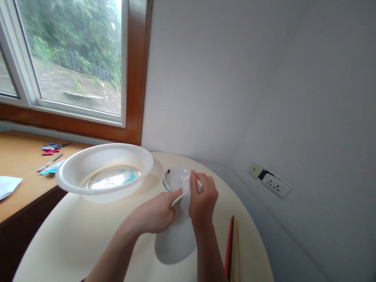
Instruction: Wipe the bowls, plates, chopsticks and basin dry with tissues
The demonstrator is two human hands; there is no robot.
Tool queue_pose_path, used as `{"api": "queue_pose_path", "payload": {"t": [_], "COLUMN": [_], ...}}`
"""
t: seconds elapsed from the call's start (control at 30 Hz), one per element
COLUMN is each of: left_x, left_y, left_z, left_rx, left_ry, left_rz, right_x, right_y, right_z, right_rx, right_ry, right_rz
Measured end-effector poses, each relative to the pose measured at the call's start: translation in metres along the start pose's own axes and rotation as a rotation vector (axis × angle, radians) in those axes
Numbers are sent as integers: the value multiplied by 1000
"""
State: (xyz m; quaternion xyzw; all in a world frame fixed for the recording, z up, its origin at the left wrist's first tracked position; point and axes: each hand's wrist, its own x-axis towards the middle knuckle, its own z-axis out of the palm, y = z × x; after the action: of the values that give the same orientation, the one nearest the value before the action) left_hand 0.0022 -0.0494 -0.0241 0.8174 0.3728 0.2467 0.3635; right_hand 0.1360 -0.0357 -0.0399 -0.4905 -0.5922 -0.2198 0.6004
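Grip | left hand (pixel 155 215) clamped on white plate (pixel 176 239) rim | right hand (pixel 203 200) pinching white cloth (pixel 185 192) against it

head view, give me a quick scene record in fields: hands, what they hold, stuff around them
left hand: grip on the rim of a white plate, tilted over the table
right hand: presses a white cloth on the plate's upper rim
behind hands: stack of small dishes, red mark on the top one
toward window: white basin holding a little water, blue-green tint inside
by right forearm: red and tan chopsticks lying on the table
wall: socket
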Motion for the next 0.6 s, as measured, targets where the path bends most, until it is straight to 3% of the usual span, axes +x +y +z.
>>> {"api": "queue_pose_path", "payload": {"t": [0.13, 0.23, 0.33, 0.47, 0.6], "left_x": [3, 6, 9, 11, 13], "left_y": [-1, -2, -3, -10, -18], "left_z": [1, -1, -4, -10, -16], "left_rx": [11, -94, -241, -510, -921], "left_ry": [76, 104, 156, 335, 540], "left_rz": [109, 140, 82, 6, -144], "right_x": [-5, -3, 5, 17, 25], "right_y": [-28, -32, -22, 3, 23], "right_z": [4, 0, -12, -37, -53], "right_rx": [78, 150, 175, 346, 405], "right_ry": [-71, -53, 61, 145, 201], "right_rz": [-200, -177, 71, 469, 606]}}
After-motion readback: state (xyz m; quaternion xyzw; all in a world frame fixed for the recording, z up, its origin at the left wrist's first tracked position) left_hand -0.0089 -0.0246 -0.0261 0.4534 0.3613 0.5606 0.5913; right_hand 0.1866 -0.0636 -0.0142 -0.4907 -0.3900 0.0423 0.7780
